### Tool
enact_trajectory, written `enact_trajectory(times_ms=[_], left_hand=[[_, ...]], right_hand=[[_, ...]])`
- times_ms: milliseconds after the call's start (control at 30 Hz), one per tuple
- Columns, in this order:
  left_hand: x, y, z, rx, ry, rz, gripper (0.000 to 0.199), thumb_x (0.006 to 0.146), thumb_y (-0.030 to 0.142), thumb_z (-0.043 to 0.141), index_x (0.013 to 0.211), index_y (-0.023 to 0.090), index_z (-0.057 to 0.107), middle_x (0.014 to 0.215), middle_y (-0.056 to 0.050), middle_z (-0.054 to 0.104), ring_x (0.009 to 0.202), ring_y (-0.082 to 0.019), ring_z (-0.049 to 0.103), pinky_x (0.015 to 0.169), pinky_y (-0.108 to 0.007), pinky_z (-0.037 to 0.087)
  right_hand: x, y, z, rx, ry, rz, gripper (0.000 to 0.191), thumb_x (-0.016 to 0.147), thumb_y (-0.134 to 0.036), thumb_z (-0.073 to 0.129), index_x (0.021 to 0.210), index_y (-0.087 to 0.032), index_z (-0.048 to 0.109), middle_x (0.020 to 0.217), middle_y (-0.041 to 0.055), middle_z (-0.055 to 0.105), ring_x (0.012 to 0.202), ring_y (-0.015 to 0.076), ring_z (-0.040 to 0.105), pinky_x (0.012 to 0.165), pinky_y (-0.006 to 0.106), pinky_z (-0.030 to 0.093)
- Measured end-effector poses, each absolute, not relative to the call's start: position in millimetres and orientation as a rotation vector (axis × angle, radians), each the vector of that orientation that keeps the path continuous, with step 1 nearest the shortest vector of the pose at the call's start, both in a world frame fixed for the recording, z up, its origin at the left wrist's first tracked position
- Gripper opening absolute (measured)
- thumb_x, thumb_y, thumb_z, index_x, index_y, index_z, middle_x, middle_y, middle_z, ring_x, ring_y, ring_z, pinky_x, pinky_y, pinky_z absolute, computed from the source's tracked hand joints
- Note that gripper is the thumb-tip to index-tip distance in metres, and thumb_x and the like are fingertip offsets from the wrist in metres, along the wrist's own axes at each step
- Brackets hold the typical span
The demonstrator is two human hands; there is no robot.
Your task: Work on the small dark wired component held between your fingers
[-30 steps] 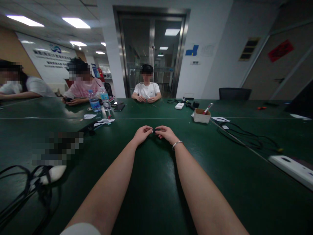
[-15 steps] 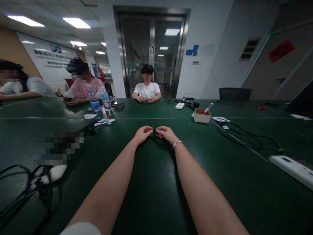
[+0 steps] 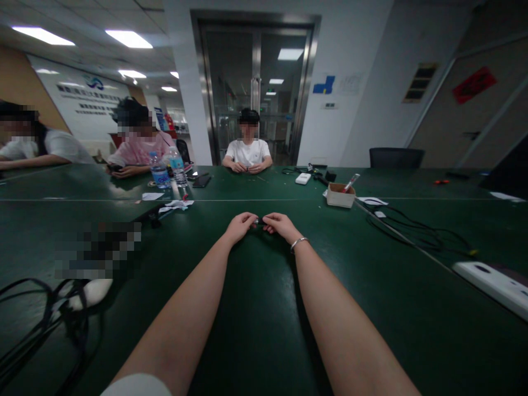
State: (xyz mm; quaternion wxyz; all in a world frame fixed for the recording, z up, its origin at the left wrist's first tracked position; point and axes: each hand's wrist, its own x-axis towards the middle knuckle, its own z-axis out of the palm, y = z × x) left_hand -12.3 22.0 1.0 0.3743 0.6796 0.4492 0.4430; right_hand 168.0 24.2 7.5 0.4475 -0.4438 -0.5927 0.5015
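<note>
Just above the green table (image 3: 256, 308), near its middle, my left hand (image 3: 240, 227) and my right hand (image 3: 279, 224) meet almost fingertip to fingertip. Both are closed in a pinch on one small black object (image 3: 260, 221), which spans the narrow gap between them. A pale, shiny bit shows at its left end, by my left fingertips. Fingers cover most of it, and it is too small to tell its kind. A silver bracelet (image 3: 299, 245) circles my right wrist.
Ahead on the right stands a small box (image 3: 341, 196) with a pen in it. Black cables (image 3: 424, 231) and a white power strip (image 3: 490, 286) lie further right. Water bottles (image 3: 160, 171), papers and a white mouse (image 3: 93, 291) are leftward. A person (image 3: 247, 154) sits opposite.
Between my fingertips more of the small black object shows, and a pale bit at its left end has come into sight. My arms have hardly moved.
</note>
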Motion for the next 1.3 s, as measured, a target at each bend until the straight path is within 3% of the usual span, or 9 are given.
enact_trajectory(times_ms=[267, 433, 600, 800, 933, 1100, 1300], left_hand=[[-14.3, 25.5, -2.9, 1.746, 1.117, 1.176, 0.031, 0.072, 0.033, 0.067, 0.098, 0.017, 0.066, 0.092, -0.007, 0.069, 0.085, -0.018, 0.062, 0.082, -0.033, 0.047], [-14.5, 23.5, -1.4, 1.765, 1.132, 1.108, 0.035, 0.079, 0.044, 0.058, 0.1, 0.016, 0.066, 0.09, -0.007, 0.069, 0.083, -0.018, 0.062, 0.079, -0.034, 0.047], [-14.0, 26.6, -4.1, 1.781, 1.145, 1.13, 0.034, 0.075, 0.04, 0.063, 0.1, 0.017, 0.066, 0.094, -0.007, 0.068, 0.086, -0.017, 0.062, 0.081, -0.031, 0.046], [-12.8, 27.8, -4.3, 1.795, 1.16, 1.091, 0.036, 0.082, 0.045, 0.051, 0.097, 0.016, 0.066, 0.08, -0.004, 0.067, 0.076, -0.016, 0.061, 0.073, -0.029, 0.046], [-13.1, 27.1, -3.7, 1.753, 1.136, 1.13, 0.033, 0.076, 0.039, 0.06, 0.099, 0.017, 0.066, 0.09, -0.006, 0.069, 0.083, -0.017, 0.062, 0.078, -0.03, 0.046], [-13.5, 29.0, -4.4, 1.747, 1.135, 1.06, 0.037, 0.084, 0.044, 0.049, 0.098, 0.014, 0.066, 0.084, -0.007, 0.069, 0.077, -0.017, 0.063, 0.07, -0.029, 0.046], [-15.3, 30.5, -7.7, 1.722, 1.022, 1.115, 0.031, 0.077, 0.036, 0.062, 0.1, 0.016, 0.065, 0.095, -0.008, 0.069, 0.087, -0.017, 0.064, 0.085, -0.034, 0.047]], right_hand=[[168.5, 22.2, 9.5, -1.091, -1.478, 1.241, 0.01, 0.08, -0.02, 0.068, 0.082, -0.012, 0.065, 0.054, 0.0003, 0.063, 0.045, 0.0058, 0.055, 0.046, 0.014, 0.046], [168.1, 22.1, 10.0, -1.108, -1.482, 1.235, 0.009, 0.08, -0.019, 0.068, 0.082, -0.012, 0.065, 0.053, -0.0002, 0.063, 0.044, 0.0056, 0.054, 0.045, 0.014, 0.045], [167.8, 23.4, 8.7, -1.107, -1.471, 1.241, 0.006, 0.081, -0.018, 0.066, 0.081, -0.012, 0.065, 0.053, -0.0003, 0.063, 0.044, 0.0052, 0.054, 0.044, 0.013, 0.045], [167.5, 23.8, 8.2, -1.1, -1.462, 1.254, 0.007, 0.08, -0.019, 0.067, 0.081, -0.012, 0.064, 0.053, -0.0003, 0.063, 0.044, 0.0054, 0.055, 0.045, 0.013, 0.046], [168.1, 24.4, 7.2, -1.1, -1.464, 1.246, 0.009, 0.08, -0.02, 0.068, 0.081, -0.012, 0.065, 0.053, 0.0001, 0.063, 0.045, 0.0059, 0.055, 0.045, 0.014, 0.046], [167.9, 25.9, 6.4, -1.102, -1.46, 1.247, 0.011, 0.079, -0.021, 0.069, 0.081, -0.012, 0.065, 0.053, 0.0, 0.063, 0.044, 0.0057, 0.054, 0.045, 0.014, 0.046], [168.0, 26.0, 6.4, -1.114, -1.467, 1.234, 0.013, 0.079, -0.023, 0.07, 0.078, -0.012, 0.064, 0.052, 0.0003, 0.063, 0.044, 0.0058, 0.054, 0.045, 0.014, 0.045]])
